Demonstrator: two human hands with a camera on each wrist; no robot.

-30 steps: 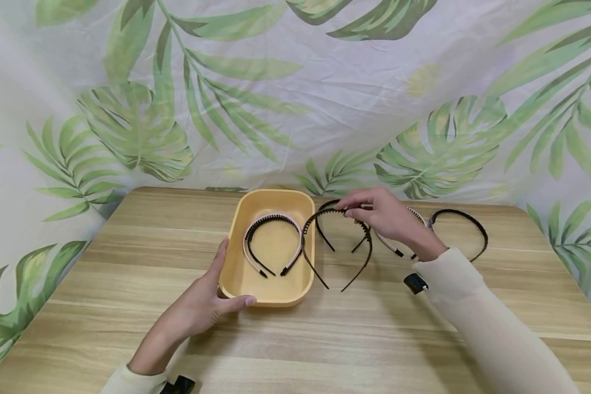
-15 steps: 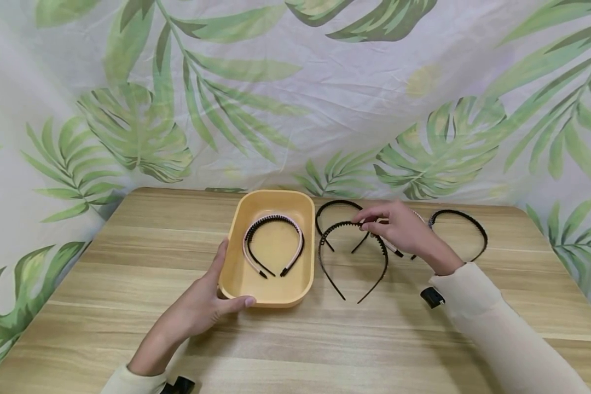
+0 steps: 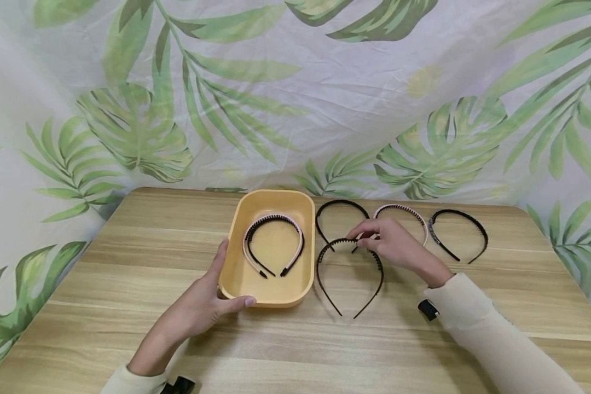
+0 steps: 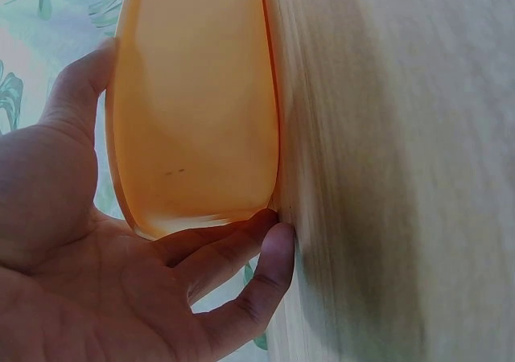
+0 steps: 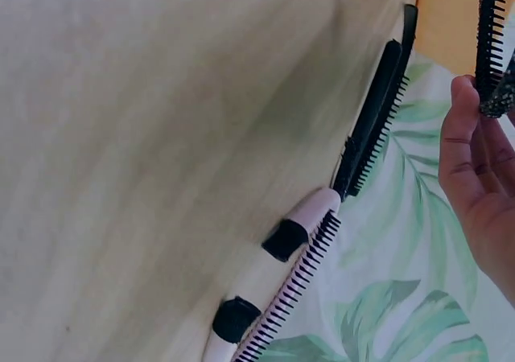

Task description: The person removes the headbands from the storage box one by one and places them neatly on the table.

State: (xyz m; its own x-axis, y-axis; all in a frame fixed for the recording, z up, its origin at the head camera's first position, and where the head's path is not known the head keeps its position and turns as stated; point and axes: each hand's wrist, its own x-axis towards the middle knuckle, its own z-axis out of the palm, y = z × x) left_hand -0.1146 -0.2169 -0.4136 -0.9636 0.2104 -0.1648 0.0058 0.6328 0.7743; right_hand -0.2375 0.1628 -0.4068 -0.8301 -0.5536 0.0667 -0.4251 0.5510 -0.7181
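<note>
In the head view my left hand (image 3: 199,301) grips the near left corner of a yellow plastic bin (image 3: 276,301), thumb on the front rim and fingers along the side. A pink headband (image 3: 300,241) and a black toothed headband (image 3: 250,246) lie nested inside the bin. Just right of it, my right hand (image 3: 394,243) pinches another black toothed headband (image 3: 318,273) at the top of its arch, ends toward me. In the right wrist view, part of this held headband (image 5: 486,48) shows a speckled, glittery surface. Whether its ends touch the table cannot be told.
Along the table's back edge lie a black headband (image 3: 342,202), a pink headband with dark teeth (image 3: 399,207) and a black headband with a speckled side (image 3: 485,235). A leaf-print cloth (image 3: 295,109) hangs behind the wooden table (image 3: 128,262).
My right hand has brought the black headband toward me and slightly right, away from the bin's edge, uncovering the pink headband behind. The left hand and bin have stayed put.
</note>
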